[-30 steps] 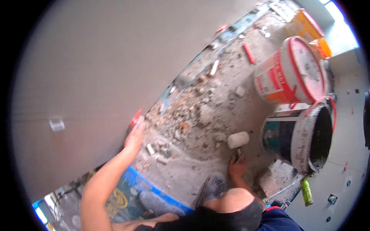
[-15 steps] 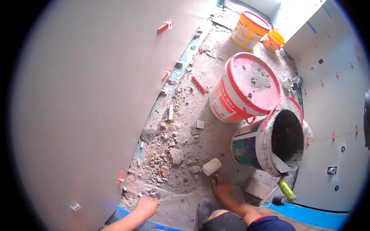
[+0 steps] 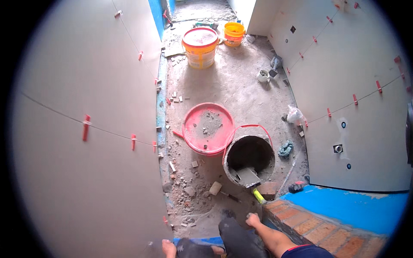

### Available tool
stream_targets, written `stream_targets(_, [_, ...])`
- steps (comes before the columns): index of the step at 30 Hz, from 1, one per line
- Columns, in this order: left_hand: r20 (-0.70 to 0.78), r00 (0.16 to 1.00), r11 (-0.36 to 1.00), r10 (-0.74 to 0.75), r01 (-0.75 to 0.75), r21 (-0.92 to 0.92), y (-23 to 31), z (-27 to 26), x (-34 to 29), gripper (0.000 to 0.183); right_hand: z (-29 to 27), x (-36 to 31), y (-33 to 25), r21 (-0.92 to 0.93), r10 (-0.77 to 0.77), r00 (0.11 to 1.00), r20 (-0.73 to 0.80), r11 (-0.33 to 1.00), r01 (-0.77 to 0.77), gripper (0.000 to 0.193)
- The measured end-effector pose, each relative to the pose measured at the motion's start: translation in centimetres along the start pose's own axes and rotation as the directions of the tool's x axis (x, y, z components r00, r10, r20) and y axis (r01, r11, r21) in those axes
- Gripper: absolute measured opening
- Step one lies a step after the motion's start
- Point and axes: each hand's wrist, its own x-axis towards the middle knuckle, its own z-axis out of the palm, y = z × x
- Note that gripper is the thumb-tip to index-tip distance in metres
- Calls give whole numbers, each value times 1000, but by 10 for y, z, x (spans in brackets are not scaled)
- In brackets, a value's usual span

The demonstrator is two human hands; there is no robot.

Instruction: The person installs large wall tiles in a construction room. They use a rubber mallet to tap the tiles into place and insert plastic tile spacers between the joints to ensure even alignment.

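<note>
Since half a second ago the view has swung upright, so both tiled walls and the whole floor strip now show, and the left hand point(image 3: 168, 248) has dropped from the wall base to the very bottom edge at about 6 o'clock, where only its top is visible; I cannot tell whether it is open or closed. Just to its right, the right hand point(image 3: 253, 219) rests loosely curled and empty on the gritty floor, seemingly propping the crouched body, with the brick step point(image 3: 301, 223) at its 3 o'clock. Nearest that hand, at its 12 o'clock, lies a yellow-handled trowel point(image 3: 258, 196) leaning out of the black mortar bucket point(image 3: 249, 160), blade down in the mix, handle toward the person, probably for easy reach. A rubber mallet point(image 3: 216, 188) lies in rubble at 10 o'clock of the hand. Touching the bucket's far-left rim stands a red tub point(image 3: 208, 128) holding a dab of grey mortar. Red tile spacers point(image 3: 86, 127) clip the wall tile joints on both sides, keeping gaps even. Farther off at 12 o'clock sit a yellow lidded pail point(image 3: 200, 47) and a small orange bucket point(image 3: 234, 33), parked well apart from the work.
</note>
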Motion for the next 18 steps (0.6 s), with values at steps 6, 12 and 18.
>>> stream_targets(6, [-113,992,993,-51,39,-111,71,-92,-26,25,-88,-144,-3,150,206,975,82,965,-216,29])
stream_targets(12, [-64,994,985,90,-98,-145,177,-208,-37,37,-207,-126,-36,180,269,962,-42,949,-258,20])
stream_targets(18, [-162,913,895,374,-401,-194,320,-275,52,37,-368,-55,-123,678,190,980,53,714,-175,45])
